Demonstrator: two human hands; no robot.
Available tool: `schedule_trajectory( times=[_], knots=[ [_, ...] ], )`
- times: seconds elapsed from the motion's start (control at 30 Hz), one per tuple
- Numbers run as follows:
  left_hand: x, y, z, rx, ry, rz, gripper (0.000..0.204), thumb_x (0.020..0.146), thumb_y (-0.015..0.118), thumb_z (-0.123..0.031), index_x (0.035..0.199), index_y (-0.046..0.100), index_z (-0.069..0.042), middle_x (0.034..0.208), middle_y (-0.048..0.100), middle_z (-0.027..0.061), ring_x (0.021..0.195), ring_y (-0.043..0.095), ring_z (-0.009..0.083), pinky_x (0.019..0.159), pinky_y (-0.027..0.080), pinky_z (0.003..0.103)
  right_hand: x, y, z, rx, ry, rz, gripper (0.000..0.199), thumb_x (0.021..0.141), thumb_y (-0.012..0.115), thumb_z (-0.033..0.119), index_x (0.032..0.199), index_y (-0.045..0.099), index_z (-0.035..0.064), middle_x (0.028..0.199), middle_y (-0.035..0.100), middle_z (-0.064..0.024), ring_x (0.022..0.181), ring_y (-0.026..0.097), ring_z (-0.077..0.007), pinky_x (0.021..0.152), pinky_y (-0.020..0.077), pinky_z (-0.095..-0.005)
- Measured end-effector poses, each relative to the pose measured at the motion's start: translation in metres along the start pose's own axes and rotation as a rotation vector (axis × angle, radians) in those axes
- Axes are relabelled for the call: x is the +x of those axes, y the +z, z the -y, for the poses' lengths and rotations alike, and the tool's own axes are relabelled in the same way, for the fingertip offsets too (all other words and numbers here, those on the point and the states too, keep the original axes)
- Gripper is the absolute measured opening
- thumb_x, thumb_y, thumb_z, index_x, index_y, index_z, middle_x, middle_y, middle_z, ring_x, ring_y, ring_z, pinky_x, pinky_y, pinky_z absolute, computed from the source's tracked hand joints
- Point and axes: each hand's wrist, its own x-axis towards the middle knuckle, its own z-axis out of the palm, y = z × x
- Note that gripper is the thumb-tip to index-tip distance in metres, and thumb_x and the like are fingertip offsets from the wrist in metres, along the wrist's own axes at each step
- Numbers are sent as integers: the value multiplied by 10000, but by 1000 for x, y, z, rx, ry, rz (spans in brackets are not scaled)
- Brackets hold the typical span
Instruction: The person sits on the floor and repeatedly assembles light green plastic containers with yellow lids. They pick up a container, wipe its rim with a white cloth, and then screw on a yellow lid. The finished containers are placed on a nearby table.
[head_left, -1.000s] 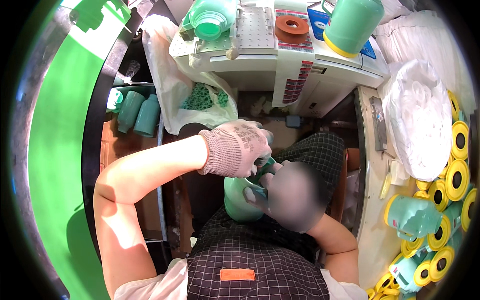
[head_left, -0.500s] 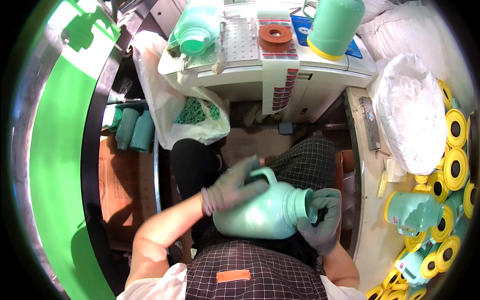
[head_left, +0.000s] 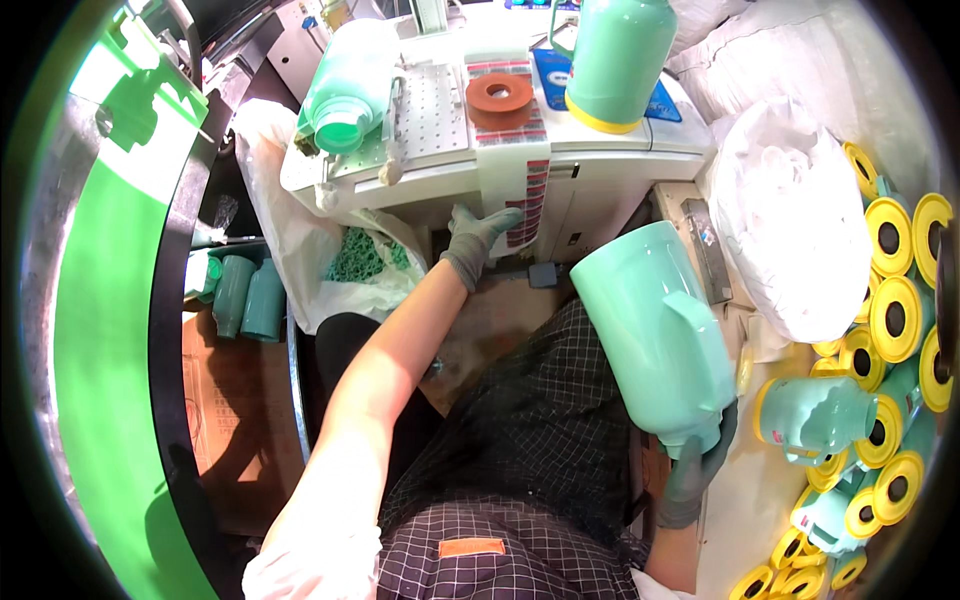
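My right hand (head_left: pixel 697 478), in a grey glove, is closed around the neck of a pale green plastic jug body (head_left: pixel 650 330). The jug hangs mouth down and tilted, its wide base up and to the left, its loop handle on the right. My gloved left hand (head_left: pixel 478 243) reaches forward to the hanging label strip (head_left: pixel 522 185), fingers spread. One digit lies over the strip's left edge; whether a label is lifted there cannot be made out. Above the strip, an orange-brown roll (head_left: pixel 499 101) rests on the white machine top (head_left: pixel 430 110).
A green jug (head_left: pixel 345 90) lies on the machine; another (head_left: pixel 622 60) stands with a yellow base. Below sits a bag of green scraps (head_left: pixel 365 255). At right are a bag of clear rings (head_left: pixel 785 230), a finished-looking jug (head_left: pixel 815 412) and several yellow-based jugs (head_left: pixel 895 317).
My left hand has left the jug and stretched forward to the label strip. My right hand has swung the jug to the right and turned its base upward. The view has shifted slightly.
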Motion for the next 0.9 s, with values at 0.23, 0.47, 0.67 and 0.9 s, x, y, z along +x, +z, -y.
schedule_trajectory(
  times=[0.23,0.47,0.67,0.9],
  knots=[
    [-31,6,-25,-194,164,163,693,777,909,-70,1359,560,68,1251,708,164,1097,702,226,947,583,354,-11,5,-29,-337,-142,44,1240,856,806,634,1684,155,-19,1691,303,-215,1529,376,-333,1234,332,-470],
    [-54,13,-68,3,492,-155,684,837,844,-56,1448,544,9,1241,719,151,1081,700,188,947,580,333,-10,16,-33,-290,-135,-16,1239,827,858,558,1679,170,-21,1599,418,-221,1415,509,-352,1149,450,-474],
    [-43,8,-57,-142,382,-22,250,820,811,0,1066,767,-5,1056,789,124,996,773,215,886,599,344,-18,23,-35,-364,-200,-56,1244,812,869,556,1677,191,-27,1532,484,-239,1347,563,-353,1094,489,-454],
    [-61,-11,-45,-69,390,160,208,814,797,50,1012,757,0,1056,714,73,922,729,156,855,583,299,-30,35,-26,-340,-108,-47,1249,849,830,608,1679,161,-43,1663,350,-251,1504,423,-350,1209,375,-465]
  ],
)
